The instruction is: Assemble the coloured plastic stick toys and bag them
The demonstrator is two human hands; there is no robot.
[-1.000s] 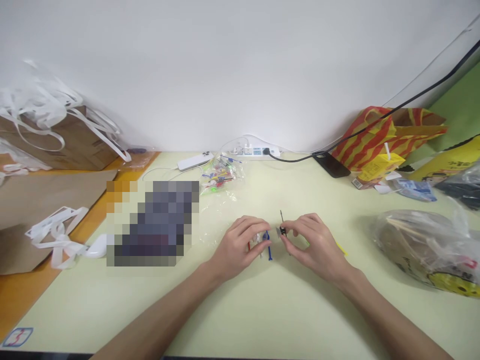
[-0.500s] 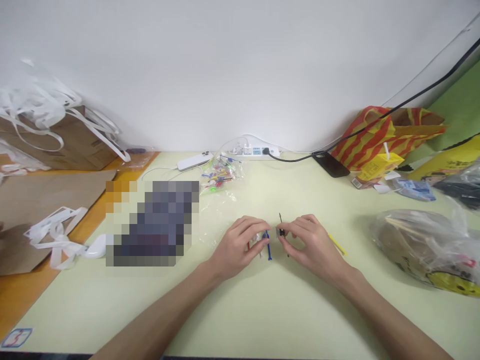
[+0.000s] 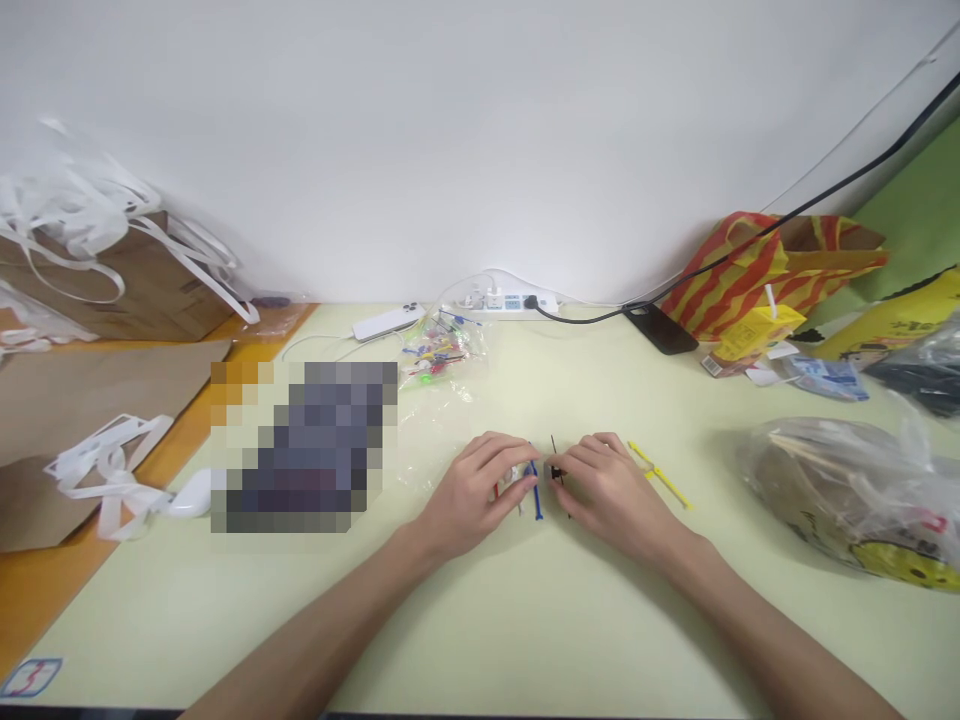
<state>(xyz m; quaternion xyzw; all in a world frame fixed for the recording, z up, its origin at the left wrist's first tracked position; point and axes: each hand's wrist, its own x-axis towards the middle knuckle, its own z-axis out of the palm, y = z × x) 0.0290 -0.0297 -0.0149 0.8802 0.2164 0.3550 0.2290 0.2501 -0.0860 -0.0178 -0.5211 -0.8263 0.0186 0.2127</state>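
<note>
My left hand (image 3: 472, 495) rests on the pale green table (image 3: 465, 620) and pinches a small white part with a blue rod (image 3: 537, 492) and a red pin sticking out of it. My right hand (image 3: 611, 490) holds a small black part on a thin black rod (image 3: 556, 468) right beside the blue rod, the two parts almost touching. A yellow rod piece (image 3: 660, 473) lies on the table just right of my right hand.
A clear bag of coloured rod pieces (image 3: 439, 355) lies behind my hands, with a white phone (image 3: 390, 322), a power strip (image 3: 510, 300) and a black phone (image 3: 662, 328) by the wall. A filled plastic bag (image 3: 855, 490) sits right; cardboard and white straps (image 3: 112, 470) lie left.
My right hand has slid left with the black part, closing the gap to the blue rod. That shift has uncovered the yellow rod piece. My left hand has stayed put.
</note>
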